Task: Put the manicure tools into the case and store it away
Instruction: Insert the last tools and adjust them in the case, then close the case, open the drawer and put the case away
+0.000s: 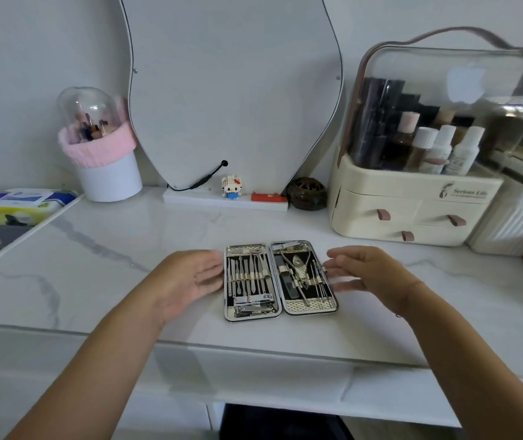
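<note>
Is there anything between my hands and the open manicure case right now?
Nothing visible. The left hand sits at the left edge of the manicure case and the right hand at its right edge, bare countertop around them.

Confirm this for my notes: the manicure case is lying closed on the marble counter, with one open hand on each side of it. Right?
Not quite. The head view shows the manicure case lying open, not closed: both halves are spread flat, with the metal tools visible in their slots. The rest holds: it lies on the marble counter, with the left hand and right hand open on either side.
</note>
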### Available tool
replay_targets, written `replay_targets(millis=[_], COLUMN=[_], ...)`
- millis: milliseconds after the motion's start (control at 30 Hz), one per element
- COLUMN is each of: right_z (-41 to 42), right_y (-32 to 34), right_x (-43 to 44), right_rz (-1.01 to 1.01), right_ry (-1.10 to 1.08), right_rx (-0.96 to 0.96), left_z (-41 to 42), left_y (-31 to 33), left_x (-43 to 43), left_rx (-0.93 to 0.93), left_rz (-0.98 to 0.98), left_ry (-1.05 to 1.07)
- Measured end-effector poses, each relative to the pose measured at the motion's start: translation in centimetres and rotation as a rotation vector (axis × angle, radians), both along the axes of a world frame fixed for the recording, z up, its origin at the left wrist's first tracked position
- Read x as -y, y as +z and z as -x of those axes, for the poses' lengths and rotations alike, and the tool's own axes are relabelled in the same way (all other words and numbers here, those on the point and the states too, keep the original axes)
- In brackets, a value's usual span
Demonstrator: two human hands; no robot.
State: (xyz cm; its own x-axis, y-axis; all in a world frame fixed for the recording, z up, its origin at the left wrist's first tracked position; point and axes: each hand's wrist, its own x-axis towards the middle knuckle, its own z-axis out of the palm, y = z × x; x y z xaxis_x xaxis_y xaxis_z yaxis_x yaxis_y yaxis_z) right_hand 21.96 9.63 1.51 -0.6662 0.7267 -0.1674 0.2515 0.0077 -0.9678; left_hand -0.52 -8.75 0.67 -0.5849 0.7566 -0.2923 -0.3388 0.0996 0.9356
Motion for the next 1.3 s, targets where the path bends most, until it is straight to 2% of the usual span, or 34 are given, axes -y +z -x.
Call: replay_targets(millis=[167, 334, 400, 601, 734, 834, 901, 968, 1068, 1201, 1301], right_z=[-0.3, -0.2, -0.3, -1.0, -1.7, -2.4, -2.6, -2.6, -2.1, -1.4, -0.7], right_y=[-0.1, -0.5, -0.3, -0.3, -0.2, -0.1, -0.6, -1.0, -1.5, -2.6, -2.4], right_x=[0.9, 1.6, 2.0, 3.0, 3.6, 2.9, 2.1, 1.7, 2.1, 2.6, 2.7], right_rz=[-0.047, -0.024, 0.028, 0.113, 0.115, -0.073, -0.255, -0.427, -0.606, -0.730, -0.794], right_ry=[-0.025, -0.051, -0.043, -0.027, 0.012, -0.018, -0.042, -0.056, -0.063, -0.074, 0.041], right_rx=[0.021, 0.034, 0.026, 0.012, 0.025, 0.125, 0.206, 0.267, 0.239, 0.185, 0.177], left_z=[-0.5, -2.1, -2.6, -2.2, -2.6, -3.9, -4.6, -4.9, -4.7, -4.1, -3.3], left_y=[0.6, 0.2, 0.0, 2.3, 4.5, 4.9, 4.3, 3.1, 0.4, -2.1, -2.6], left_x=[-0.3, -1.0, -1.3, -4.1, -6.6, -7.8, -7.8, -7.2, -6.1, -4.8, -3.7], left_rx=[0.169, 0.009, -0.041, -0.500, -0.966, -1.364, -1.508, -1.503, -1.505, -1.496, -1.437], left_rz=[0.016, 0.066, 0.068, 0.199, 0.192, 0.266, 0.257, 0.217, 0.124, -0.010, 0.035], left_ry=[0.015, -0.158, -0.148, -0.217, -0.334, -0.442, -0.450, -0.432, -0.459, -0.429, -0.391])
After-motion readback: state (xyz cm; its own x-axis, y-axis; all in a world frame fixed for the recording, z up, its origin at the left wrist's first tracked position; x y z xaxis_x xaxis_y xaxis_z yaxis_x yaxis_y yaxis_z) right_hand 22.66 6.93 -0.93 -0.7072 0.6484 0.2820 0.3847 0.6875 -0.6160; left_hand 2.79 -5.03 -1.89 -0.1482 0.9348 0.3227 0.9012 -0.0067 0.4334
